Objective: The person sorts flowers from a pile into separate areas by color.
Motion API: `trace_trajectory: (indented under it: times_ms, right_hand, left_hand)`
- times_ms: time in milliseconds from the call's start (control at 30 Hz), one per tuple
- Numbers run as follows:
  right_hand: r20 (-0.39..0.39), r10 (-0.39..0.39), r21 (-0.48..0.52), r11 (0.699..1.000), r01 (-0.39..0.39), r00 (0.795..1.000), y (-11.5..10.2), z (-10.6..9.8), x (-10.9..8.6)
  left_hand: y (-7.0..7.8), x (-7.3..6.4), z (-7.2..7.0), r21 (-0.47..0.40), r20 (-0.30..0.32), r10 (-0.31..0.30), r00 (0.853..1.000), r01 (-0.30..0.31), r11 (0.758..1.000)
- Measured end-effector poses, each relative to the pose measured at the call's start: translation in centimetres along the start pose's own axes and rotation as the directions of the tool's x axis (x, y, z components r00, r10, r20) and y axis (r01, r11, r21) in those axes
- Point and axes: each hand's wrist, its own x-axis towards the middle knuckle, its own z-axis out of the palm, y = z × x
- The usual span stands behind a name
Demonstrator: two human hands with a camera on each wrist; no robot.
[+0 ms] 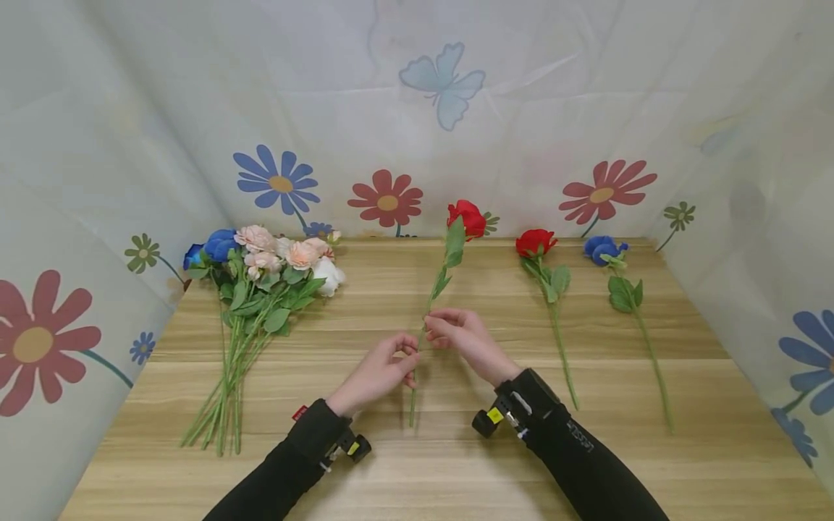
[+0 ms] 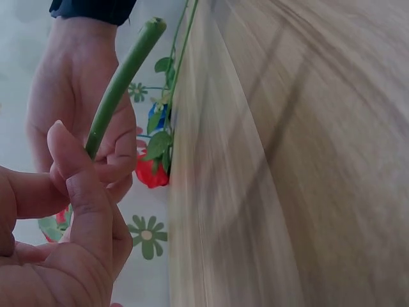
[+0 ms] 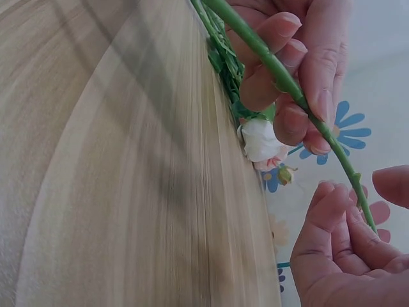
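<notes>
A red artificial rose point(image 1: 466, 219) with a long green stem is held up over the middle of the table, bloom toward the back. My left hand point(image 1: 384, 367) pinches the lower stem between thumb and fingers; in the left wrist view the cut stem end point(image 2: 153, 27) sticks out past them. Higher up, just below the leaves point(image 1: 454, 246), my right hand point(image 1: 465, 336) has its fingers curled at the stem. In the right wrist view the right thumb point(image 3: 393, 185) stands a little off from those fingers, and the stem point(image 3: 348, 167) runs in between.
At the left lies a bunch of artificial flowers point(image 1: 260, 289) in blue, pink and white, stems toward me. On the right lie another red rose point(image 1: 536, 242) and a blue flower point(image 1: 604, 250), apart. A flower-printed curtain point(image 1: 521, 94) surrounds the wooden table point(image 1: 417, 477).
</notes>
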Motion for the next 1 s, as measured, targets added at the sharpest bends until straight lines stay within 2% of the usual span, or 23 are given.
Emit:
trace_trajectory:
  times_ms: [300,633,833,1000]
  right_hand:
    - [-0.049,-0.004,-0.023,1.000,0.003,0.999,0.2,-0.1,0.3]
    - [-0.090,-0.016,-0.052,0.999,0.011,0.996,-0.2,-0.2,0.0]
    - [-0.109,-0.014,-0.070,0.998,0.007,0.994,0.0,-0.5,0.1]
    - [-0.129,-0.034,-0.129,0.992,0.017,0.991,0.1,-0.8,0.1]
  left_hand:
    - [0.5,0.0,0.7,-0.035,0.019,0.004,1.000,-0.003,0.999]
    - [2.7,-0.8,0.8,-0.038,0.031,0.011,0.999,-0.009,0.999]
    - [1.1,-0.2,0.8,-0.012,0.040,0.030,0.999,-0.029,0.999]
    - [0.1,-0.1,0.5,0.060,0.030,0.041,0.999,-0.043,0.997]
